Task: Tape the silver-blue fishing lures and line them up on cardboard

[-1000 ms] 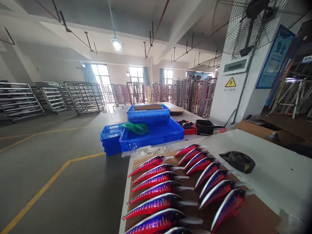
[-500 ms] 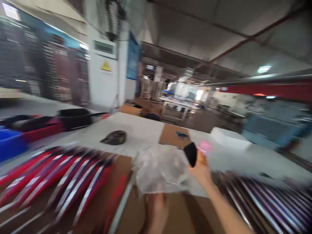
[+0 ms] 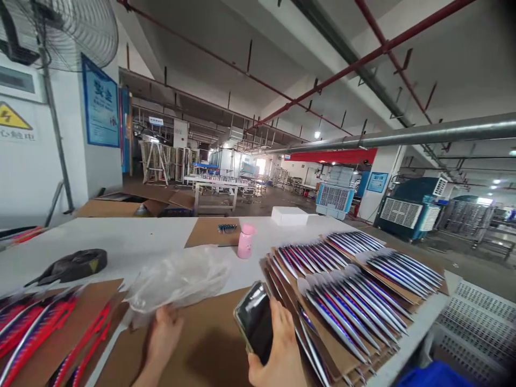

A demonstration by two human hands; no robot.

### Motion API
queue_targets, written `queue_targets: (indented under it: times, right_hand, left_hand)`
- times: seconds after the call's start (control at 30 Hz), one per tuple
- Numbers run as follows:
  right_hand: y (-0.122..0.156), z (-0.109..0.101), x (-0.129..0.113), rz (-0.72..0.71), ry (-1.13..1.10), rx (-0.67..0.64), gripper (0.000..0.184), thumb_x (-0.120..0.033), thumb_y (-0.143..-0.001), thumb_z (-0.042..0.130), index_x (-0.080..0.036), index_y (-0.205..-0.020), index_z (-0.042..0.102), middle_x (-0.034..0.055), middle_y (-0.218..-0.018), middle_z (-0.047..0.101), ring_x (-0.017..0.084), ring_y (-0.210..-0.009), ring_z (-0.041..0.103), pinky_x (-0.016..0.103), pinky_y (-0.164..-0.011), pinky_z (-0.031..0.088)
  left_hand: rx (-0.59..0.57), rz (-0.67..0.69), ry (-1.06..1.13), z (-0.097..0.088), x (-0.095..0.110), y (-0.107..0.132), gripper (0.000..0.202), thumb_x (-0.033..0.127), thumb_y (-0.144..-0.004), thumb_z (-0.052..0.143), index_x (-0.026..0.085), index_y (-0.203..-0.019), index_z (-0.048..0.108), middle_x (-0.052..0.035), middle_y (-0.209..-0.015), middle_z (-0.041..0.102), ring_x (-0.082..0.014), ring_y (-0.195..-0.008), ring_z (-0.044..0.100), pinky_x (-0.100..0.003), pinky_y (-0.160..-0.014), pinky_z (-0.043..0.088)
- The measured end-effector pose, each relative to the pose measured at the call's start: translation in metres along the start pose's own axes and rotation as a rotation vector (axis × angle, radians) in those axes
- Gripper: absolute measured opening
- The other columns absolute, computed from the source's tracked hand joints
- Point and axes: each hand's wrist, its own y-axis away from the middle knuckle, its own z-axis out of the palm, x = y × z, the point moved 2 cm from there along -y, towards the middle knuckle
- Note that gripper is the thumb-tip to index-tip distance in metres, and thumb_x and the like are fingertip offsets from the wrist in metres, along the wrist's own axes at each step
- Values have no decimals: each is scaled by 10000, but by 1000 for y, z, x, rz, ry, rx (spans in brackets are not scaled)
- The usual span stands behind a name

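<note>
My right hand (image 3: 280, 344) is wrapped round a smartphone (image 3: 255, 322) with a dark screen and a pale case edge, tilted above a bare sheet of cardboard (image 3: 213, 333). At the near edge of a crumpled clear plastic bag (image 3: 181, 277), my left hand (image 3: 163, 336) has its fingers curled in on the film. Just right of the phone, rows of shiny slim pieces in silver, blue and red (image 3: 338, 306) stand in cardboard holders. Similar red and blue pieces (image 3: 36, 322) lie on cardboard at the left.
Behind the bag, a pink bottle (image 3: 245, 243) stands on the white table (image 3: 153, 231), near a cardboard piece (image 3: 197, 231) with small dark items. A white box (image 3: 289, 216) sits farther back. A dark strap-like coil (image 3: 76, 266) lies left. White perforated crates (image 3: 475, 322) stand at right.
My view has swung to the right and sharpened. The phone in my right hand has come down and nearer, away from beside the pink bottle. My left hand stays at the bag.
</note>
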Motion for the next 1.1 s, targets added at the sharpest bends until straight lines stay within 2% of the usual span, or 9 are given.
queue_targets:
  times: [0.17,0.3,0.43,0.53,0.63,0.73,0.8,0.93,1.1]
  right_hand:
    - [22,-13,12,90,-13,-118,897,-132,-548,622,-69,-1403,358,184,-1392,470,384,-1301,405,521,-1065,398]
    - [38,-21,25,183,21,-240,854,-147,-582,628,3,-1383,374,226,-1367,481,376,-1283,427,502,-1073,382]
    - [51,-24,40,230,55,-262,829,-153,-593,621,20,-1369,389,246,-1346,495,376,-1256,453,506,-1053,389]
    - [60,-24,41,247,34,-241,837,-156,-571,618,-9,-1367,401,228,-1327,518,376,-1238,466,503,-1029,411]
    - [69,-21,29,211,-34,-244,841,-163,-551,605,-61,-1364,413,184,-1324,529,357,-1226,474,480,-1033,414]
    - [76,-16,16,145,-93,-245,820,-165,-579,582,-69,-1372,398,168,-1343,515,340,-1238,459,465,-1050,400]
    - [79,-12,14,138,-108,-235,784,-183,-618,582,-61,-1370,398,174,-1348,509,345,-1249,447,477,-1053,393]
    - [85,-3,25,170,-150,-236,745,-181,-680,570,-34,-1382,368,179,-1376,487,333,-1274,427,485,-1062,390]
    - [107,11,51,191,-251,-279,636,-158,-754,507,-88,-1375,388,138,-1370,513,269,-1262,476,433,-1028,447]
  left_hand:
    - [-16,-136,105,-41,5,52,569,358,-609,503,165,-1140,436,-38,-756,613,-244,-613,609,-378,-599,517]
    - [-113,-175,205,-63,1,110,636,421,-566,563,194,-1143,422,-36,-806,634,-242,-719,651,-356,-673,544]
    - [-158,-198,369,-75,5,168,712,484,-544,676,213,-1156,431,-33,-830,632,-256,-797,653,-376,-769,541]
    - [-169,-278,466,-74,36,203,741,593,-603,671,233,-1201,421,-41,-854,658,-248,-810,661,-369,-794,535]
    - [-357,-357,548,-61,87,225,782,662,-686,618,265,-1306,353,-86,-1073,668,-242,-939,660,-357,-828,524]
    - [-571,-333,634,-44,129,230,767,587,-765,607,250,-1368,274,-108,-1191,627,-231,-1031,631,-341,-864,508]
    - [-670,-292,677,-32,141,224,721,500,-801,610,231,-1373,263,-117,-1218,609,-234,-1044,618,-319,-812,519]
    - [-732,-286,691,-15,133,203,665,430,-816,615,230,-1359,286,-108,-1159,625,-225,-925,636,-280,-655,520]
    - [-825,-360,700,-5,112,177,710,430,-815,630,247,-1391,256,-79,-1049,662,-204,-816,654,-267,-624,511]
